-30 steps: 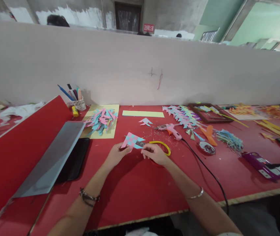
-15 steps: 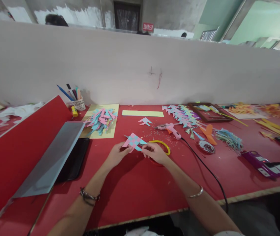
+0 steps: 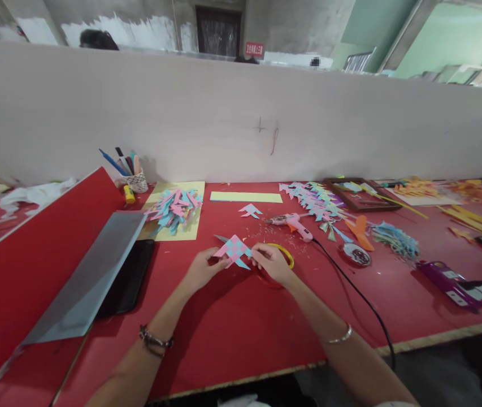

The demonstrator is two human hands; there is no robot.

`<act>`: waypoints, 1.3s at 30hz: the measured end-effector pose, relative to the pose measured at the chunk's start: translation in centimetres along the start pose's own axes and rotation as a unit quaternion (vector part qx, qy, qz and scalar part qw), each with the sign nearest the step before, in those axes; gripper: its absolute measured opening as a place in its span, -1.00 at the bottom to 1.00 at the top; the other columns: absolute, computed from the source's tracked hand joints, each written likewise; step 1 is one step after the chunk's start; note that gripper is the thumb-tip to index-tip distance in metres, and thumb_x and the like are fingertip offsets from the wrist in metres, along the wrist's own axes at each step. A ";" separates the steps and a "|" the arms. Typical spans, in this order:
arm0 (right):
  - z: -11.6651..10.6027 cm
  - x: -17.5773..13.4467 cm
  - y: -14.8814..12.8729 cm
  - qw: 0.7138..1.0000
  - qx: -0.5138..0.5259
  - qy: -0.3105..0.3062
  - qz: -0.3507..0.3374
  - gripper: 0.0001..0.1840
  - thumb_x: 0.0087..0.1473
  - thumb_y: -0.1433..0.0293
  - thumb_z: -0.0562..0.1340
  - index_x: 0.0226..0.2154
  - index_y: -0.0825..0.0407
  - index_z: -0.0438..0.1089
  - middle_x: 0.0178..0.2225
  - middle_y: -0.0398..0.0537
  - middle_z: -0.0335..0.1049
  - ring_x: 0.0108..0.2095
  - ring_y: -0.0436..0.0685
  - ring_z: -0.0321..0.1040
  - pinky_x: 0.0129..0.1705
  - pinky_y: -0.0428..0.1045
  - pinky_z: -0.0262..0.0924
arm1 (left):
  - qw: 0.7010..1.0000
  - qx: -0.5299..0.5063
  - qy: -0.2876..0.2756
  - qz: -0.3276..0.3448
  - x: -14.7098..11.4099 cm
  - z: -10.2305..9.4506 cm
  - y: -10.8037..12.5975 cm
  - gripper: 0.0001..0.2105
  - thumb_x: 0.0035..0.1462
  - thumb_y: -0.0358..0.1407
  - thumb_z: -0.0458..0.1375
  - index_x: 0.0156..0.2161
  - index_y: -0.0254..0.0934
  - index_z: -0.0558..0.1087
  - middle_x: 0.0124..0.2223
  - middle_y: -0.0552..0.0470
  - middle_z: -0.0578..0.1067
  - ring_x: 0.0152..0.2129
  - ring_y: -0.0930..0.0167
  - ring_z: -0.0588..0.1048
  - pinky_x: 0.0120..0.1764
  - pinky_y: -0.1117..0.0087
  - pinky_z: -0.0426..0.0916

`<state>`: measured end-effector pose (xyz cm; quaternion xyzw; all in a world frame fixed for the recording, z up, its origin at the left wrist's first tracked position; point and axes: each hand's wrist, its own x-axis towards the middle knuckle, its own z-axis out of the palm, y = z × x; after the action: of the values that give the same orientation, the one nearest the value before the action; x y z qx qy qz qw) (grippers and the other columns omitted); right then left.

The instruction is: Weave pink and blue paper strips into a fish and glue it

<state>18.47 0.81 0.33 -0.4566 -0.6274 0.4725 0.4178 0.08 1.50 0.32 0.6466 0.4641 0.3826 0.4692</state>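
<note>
Between my hands is a woven paper fish [image 3: 234,249] in pink and light blue checks, held up over the table. My left hand [image 3: 203,271] pinches its left, pink side. The fingers of my right hand [image 3: 272,262] are closed on its blue right tip. Scissors with a yellow handle loop [image 3: 285,253] lie on the table just behind, partly hidden by the fish and my right hand. Farther back a second woven paper fish [image 3: 250,211] lies flat. To its right rests a pink hot glue gun [image 3: 295,222] with a black cord.
Pink and blue paper strips [image 3: 176,208] are heaped on yellow paper at left, near a pen cup [image 3: 137,181]. Finished woven pieces [image 3: 315,199] lie at back right by a brown frame [image 3: 363,195]. A purple power strip [image 3: 450,282] stands right. A red board [image 3: 50,265] leans left.
The paper fish has turned slightly and shifted a little to the right. My right fingers have moved up onto its blue tip, while my left hand keeps its pinch.
</note>
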 end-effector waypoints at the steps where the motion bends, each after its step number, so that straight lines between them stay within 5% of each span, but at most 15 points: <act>1: 0.0 0.0 0.0 1.000 -0.003 0.001 -0.001 -0.66 -0.12 0.12 0.14 -0.67 0.03 0.18 -0.69 -0.25 0.11 -0.67 -0.11 0.01 -0.58 -0.13 -0.02 | 1.000 -0.001 0.004 0.003 0.0 -0.1 0.0 -0.75 -0.19 -0.12 0.09 -0.54 -0.31 0.39 -0.54 0.06 0.43 -0.54 0.42 0.35 -0.42 0.42 0.24; 15: -0.2 0.1 -0.1 1.000 -0.012 -0.008 0.021 -0.59 -0.15 0.03 0.15 -0.66 0.02 0.20 -0.72 -0.25 0.12 -0.67 -0.10 0.03 -0.59 -0.12 0.00 | 0.999 -0.030 0.029 0.009 0.2 -0.2 0.2 -0.60 -0.12 0.03 0.01 -0.67 -0.29 0.32 -0.68 0.13 0.30 -0.66 0.49 0.25 -0.52 0.47 0.19; 27: -1.0 0.1 -1.2 0.999 -0.035 0.011 0.026 -0.70 -0.17 0.13 0.17 -0.62 0.03 0.24 -0.70 -0.25 0.13 -0.66 -0.09 0.04 -0.59 -0.12 -0.01 | 0.995 -0.072 0.071 0.000 0.3 0.0 -0.2 -0.49 -0.12 0.16 -0.05 -0.66 -0.29 0.33 -0.70 0.12 0.27 -0.72 0.52 0.23 -0.57 0.46 0.20; 34: -4.4 2.3 -5.6 0.975 -0.202 0.092 -0.028 -0.75 -0.09 0.25 0.08 -0.63 0.04 0.26 -0.64 -0.19 0.22 -0.60 -0.06 0.13 -0.52 -0.13 0.05 | 0.994 -0.091 0.066 -0.004 0.6 0.4 -0.5 -0.46 -0.14 0.19 -0.06 -0.64 -0.30 0.36 -0.72 0.13 0.25 -0.73 0.52 0.22 -0.60 0.46 0.19; 39: -5.9 6.9 -6.7 0.937 -0.321 0.133 0.026 -0.75 -0.09 0.34 0.04 -0.68 0.06 0.26 -0.70 -0.19 0.20 -0.63 -0.04 0.15 -0.53 -0.13 0.03 | 0.994 -0.095 0.056 -0.003 0.5 0.6 -0.7 -0.49 -0.12 0.15 -0.04 -0.64 -0.29 0.37 -0.70 0.12 0.27 -0.72 0.52 0.23 -0.59 0.48 0.17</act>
<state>21.27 7.83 8.70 -0.6417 -0.6719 0.1918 0.3164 0.56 1.93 -0.51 0.5747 0.4533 0.4595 0.5030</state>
